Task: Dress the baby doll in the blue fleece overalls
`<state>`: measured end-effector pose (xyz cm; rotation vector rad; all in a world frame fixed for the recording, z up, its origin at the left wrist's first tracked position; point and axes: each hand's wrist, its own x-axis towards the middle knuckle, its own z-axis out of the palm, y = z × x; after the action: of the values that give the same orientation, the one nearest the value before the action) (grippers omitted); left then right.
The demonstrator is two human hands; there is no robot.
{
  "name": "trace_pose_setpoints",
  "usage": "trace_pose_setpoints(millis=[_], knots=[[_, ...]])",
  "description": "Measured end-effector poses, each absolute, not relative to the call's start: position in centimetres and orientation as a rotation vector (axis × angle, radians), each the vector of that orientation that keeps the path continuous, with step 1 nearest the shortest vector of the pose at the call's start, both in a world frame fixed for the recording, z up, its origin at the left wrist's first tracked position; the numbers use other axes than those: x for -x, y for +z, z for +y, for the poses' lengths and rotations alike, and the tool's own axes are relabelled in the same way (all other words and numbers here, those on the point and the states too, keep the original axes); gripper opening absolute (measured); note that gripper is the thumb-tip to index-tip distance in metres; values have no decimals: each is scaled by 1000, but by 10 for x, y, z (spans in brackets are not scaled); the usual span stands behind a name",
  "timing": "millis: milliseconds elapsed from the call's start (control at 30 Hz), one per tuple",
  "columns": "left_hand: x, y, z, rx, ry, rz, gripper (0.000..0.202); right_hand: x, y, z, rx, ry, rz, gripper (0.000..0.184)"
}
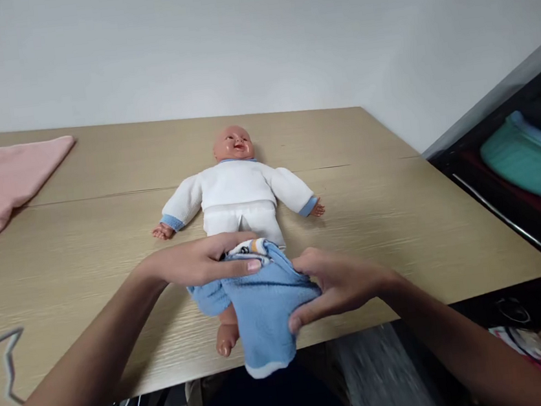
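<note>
A baby doll (237,187) lies on its back on the table, its head away from me and its arms spread. It wears a white top with blue cuffs and white bottoms. Over its legs I hold a small blue garment (263,308) with a white hem and a printed white patch near its upper edge. My left hand (213,258) grips the garment's upper left, thumb on top. My right hand (326,284) pinches its right side between thumb and fingers. One bare doll foot shows below the cloth; the other is hidden.
A pink cloth (9,180) lies at the table's left. A white bent wire piece (9,363) is at the left front. To the right, a dark rack (505,202) holds a green container (532,160). The wooden table (350,220) meets a wall behind.
</note>
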<state>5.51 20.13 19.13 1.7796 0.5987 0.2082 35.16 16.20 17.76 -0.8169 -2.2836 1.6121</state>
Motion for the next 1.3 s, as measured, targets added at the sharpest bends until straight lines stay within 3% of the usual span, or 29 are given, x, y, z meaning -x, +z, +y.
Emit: trace_pose_setpoints(millis=[167, 333, 400, 467, 533, 700, 833, 933, 1033, 1100, 1300], knots=[[-59, 187, 195, -1514, -28, 338, 30, -346, 170, 161, 723, 1668, -1985, 41], [-56, 178, 196, -1623, 235, 444, 25, -344, 164, 156, 732, 1964, -1830, 44], [-56, 177, 195, -1650, 231, 499, 26, -344, 167, 153, 750, 2106, -1837, 52], [-57, 178, 191, -1669, 233, 520, 29, -343, 171, 149, 818, 2177, -1825, 48], [-57, 178, 187, -1665, 264, 515, 32, -340, 173, 144, 857, 2152, -1754, 41], [-54, 168, 181, -1515, 332, 715, 33, -333, 160, 132, 830, 2060, -1397, 48], [-59, 167, 176, -1235, 335, 669, 50, -332, 153, 127, 861, 2155, -1237, 55], [-69, 177, 167, -1372, 283, 649, 34, -330, 159, 121, 917, 2039, -1431, 66], [-76, 187, 159, -1507, 299, 741, 17, -328, 166, 112, 1165, 1701, -1595, 69], [-77, 188, 156, -1569, 342, 747, 18, -328, 166, 108, 1324, 1531, -1562, 69], [-79, 171, 156, -1694, 494, 798, 27, -330, 154, 112, 1354, 1743, -1248, 75]])
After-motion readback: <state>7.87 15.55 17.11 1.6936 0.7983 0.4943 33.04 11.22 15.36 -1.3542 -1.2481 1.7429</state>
